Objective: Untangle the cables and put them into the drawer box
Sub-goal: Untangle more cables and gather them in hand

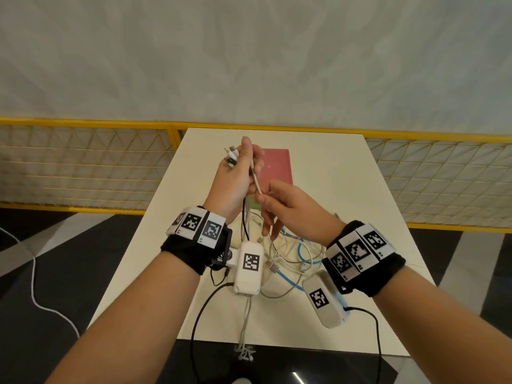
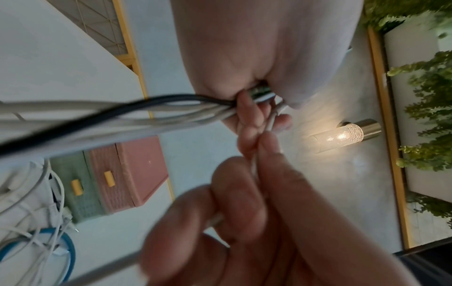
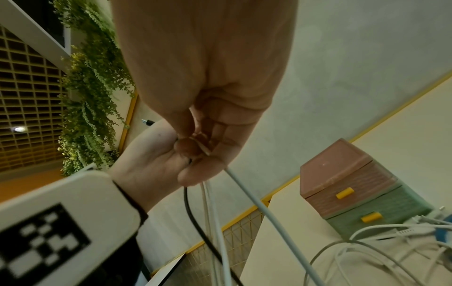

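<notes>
A pale cream rectangular bench [image 1: 318, 173] fills the middle of the head view, with a yellow-framed wire mesh fence [image 1: 83, 167] behind it at 12 o'clock. On the bench's far half stands a small plastic drawer box [image 1: 277, 167] with a pink upper drawer, a green lower drawer and yellow handles; both drawers look closed. Toward 6 o'clock from the box, a loose tangle of white cables and one light-blue cable [image 1: 291, 256] lies on the bench, some strands hanging over the near edge. The left hand [image 1: 235, 178] is raised above the bench at about 11 o'clock from the tangle, its fingers [image 1: 256, 153] curled round a bunch of white cables and one black cable [image 1: 243, 217], plug ends sticking out of the top of the fist. The right hand [image 1: 293, 209], just at 4 o'clock of the left, pinches a single thin white cable end [image 1: 256, 180] between thumb and forefinger, close against the left hand's fingers.
</notes>
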`<state>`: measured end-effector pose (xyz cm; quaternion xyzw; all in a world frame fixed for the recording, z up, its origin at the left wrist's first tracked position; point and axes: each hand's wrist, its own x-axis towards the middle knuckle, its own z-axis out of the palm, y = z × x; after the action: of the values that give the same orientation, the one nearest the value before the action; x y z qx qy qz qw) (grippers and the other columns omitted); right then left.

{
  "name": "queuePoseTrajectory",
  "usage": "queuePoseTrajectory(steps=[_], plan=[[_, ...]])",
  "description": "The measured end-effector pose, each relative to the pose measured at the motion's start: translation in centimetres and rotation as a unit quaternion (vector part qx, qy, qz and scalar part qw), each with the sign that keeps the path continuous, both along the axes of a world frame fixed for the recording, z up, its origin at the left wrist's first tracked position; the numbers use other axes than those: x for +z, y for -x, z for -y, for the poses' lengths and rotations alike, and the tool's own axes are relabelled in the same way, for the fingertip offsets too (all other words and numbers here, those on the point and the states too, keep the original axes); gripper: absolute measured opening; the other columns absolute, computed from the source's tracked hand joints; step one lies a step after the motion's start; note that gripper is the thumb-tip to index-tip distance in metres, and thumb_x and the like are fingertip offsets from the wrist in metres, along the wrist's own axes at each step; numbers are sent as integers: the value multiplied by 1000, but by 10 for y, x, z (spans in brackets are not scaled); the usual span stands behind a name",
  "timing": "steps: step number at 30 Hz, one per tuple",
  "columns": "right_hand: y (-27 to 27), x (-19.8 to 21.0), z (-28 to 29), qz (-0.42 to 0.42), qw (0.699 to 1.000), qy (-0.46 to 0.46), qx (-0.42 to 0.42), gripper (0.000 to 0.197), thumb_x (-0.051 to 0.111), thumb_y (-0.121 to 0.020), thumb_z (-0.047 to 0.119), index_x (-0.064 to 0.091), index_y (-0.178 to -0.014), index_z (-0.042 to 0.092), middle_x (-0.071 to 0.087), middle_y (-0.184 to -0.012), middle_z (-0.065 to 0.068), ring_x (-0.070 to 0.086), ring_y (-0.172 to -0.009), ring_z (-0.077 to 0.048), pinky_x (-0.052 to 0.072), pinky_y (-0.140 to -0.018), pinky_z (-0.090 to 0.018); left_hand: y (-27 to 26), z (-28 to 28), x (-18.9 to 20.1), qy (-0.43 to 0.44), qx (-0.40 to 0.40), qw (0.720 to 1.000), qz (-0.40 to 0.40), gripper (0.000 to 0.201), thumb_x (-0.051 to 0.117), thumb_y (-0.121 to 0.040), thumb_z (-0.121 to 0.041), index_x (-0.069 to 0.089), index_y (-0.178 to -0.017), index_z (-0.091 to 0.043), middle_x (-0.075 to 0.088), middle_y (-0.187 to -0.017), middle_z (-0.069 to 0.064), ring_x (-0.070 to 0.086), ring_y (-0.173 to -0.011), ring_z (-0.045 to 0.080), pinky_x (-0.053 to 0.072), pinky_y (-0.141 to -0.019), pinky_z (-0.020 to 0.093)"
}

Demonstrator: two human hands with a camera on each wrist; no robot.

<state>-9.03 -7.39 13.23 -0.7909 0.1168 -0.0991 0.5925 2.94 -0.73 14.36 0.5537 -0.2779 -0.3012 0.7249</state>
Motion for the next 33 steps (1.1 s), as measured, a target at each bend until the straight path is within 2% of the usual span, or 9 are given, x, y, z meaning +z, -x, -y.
queuePoseTrajectory(steps=[4,12,16,18,19,20,24,27,33], plan=[[2,-3,1,-8,1000,20,18,27,37,-102,18,50,-81,8,45,-59,-4,53,-48,-18,50,-44,-32,4,4,5,27,-39,997,-55,46,28,-101,-49,43,-73,-17,33,-54,-4,44,-50,11,45,-53,25],[33,-28,34,-102,994,33,19,33,34,-102,27,41,-77,8,37,-63,-3,48,-46,-17,56,-50,-38,-24,-13,41,67,12,996,-54,28,52,-99,-36,57,-76,-22,20,-44,-11,14,-35,3,10,-35,18],[43,-24,55,-114,986,113,-37,35,42,-100,28,49,-67,20,48,-60,5,59,-55,-16,57,-69,-46,-13,-22,46,-34,-61,993,98,41,41,-102,-42,72,-99,-16,26,-47,-9,19,-38,7,13,-37,22],[44,-14,58,-83,977,187,-59,35,45,-99,28,53,-65,30,55,-54,10,57,-52,-8,51,-66,-32,6,-22,48,-130,-124,957,229,39,38,-103,-41,68,-118,-21,43,-53,-4,22,-42,1,29,-38,26],[43,-7,58,-63,974,209,-65,34,46,-99,26,55,-66,31,55,-52,13,53,-49,-3,46,-60,-21,17,-22,49,-173,-156,933,274,40,36,-104,-40,62,-126,-20,55,-58,-1,50,-37,6,40,-45,33],[43,1,57,-41,972,222,-70,33,47,-99,24,56,-68,29,54,-50,15,49,-47,-2,40,-54,-13,27,-20,48,-208,-181,912,303,41,35,-104,-39,60,-129,-18,64,-61,0,60,-65,-4,44,-59,38],[45,26,53,15,967,246,-71,26,47,-99,16,58,-75,16,55,-58,10,51,-52,2,36,-53,-7,37,-15,33,-257,-234,885,308,45,41,-102,-40,65,-80,-8,62,-46,-1,42,-37,2,42,-53,18],[48,28,59,24,970,236,-57,29,43,-100,19,56,-74,15,56,-66,2,52,-58,3,38,-62,-8,28,-13,33,-220,-168,906,319,38,43,-103,-29,56,-73,-9,58,-46,2,48,-40,1,44,-63,19],[59,12,88,-41,986,151,-58,34,37,-101,23,47,-73,8,45,-69,-7,66,-74,-16,48,-77,-40,-3,-15,45,-68,103,980,156,29,47,-102,-28,54,-78,-13,53,-55,-7,42,-34,3,33,-43,16]])
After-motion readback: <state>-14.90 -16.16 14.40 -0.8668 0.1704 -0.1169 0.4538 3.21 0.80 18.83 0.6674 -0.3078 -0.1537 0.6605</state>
